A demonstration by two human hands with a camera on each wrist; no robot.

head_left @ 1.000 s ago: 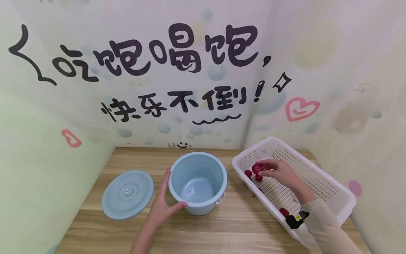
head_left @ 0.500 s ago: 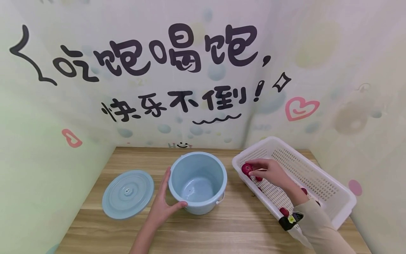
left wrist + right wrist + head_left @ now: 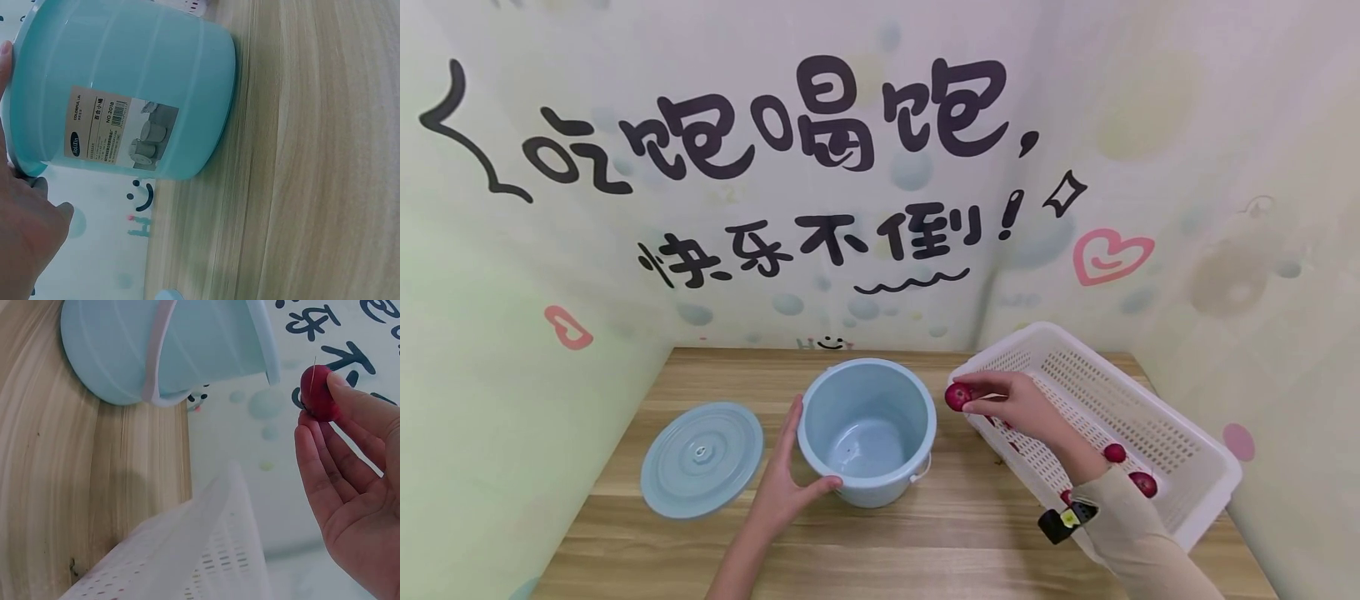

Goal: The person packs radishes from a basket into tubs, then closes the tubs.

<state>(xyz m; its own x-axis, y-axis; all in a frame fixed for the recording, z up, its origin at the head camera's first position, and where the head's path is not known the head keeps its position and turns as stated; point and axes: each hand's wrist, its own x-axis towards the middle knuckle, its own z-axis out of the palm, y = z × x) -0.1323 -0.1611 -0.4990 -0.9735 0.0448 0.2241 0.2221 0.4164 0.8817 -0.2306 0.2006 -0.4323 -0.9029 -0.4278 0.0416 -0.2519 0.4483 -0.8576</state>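
In the head view, my right hand (image 3: pixel 1024 407) pinches a small red apple (image 3: pixel 957 397) between thumb and fingers. The apple is just above the left rim of a white perforated basket (image 3: pixel 1157 402). A thin stem shows on the apple (image 3: pixel 320 394) in the right wrist view. My left hand (image 3: pixel 784 487) holds a light blue bucket (image 3: pixel 868 492) by its rim, thumb at the front and fingers along the left side. The bucket stands upright on the table, and no fruit shows inside. More red apples (image 3: pixel 1143 484) lie in the basket, some partly hidden by my right arm.
A round light blue lid (image 3: pixel 702 458) lies flat on the wooden table (image 3: pixel 880 558), left of the bucket. The bucket's handle (image 3: pixel 921 472) hangs down on its right side. Behind the table rises a wall covering with black lettering (image 3: pixel 835 117).
My right hand has carried the small red apple left and up, from inside the basket to its left rim. Apples under the arm have come into view. My left hand and the bucket stay put.
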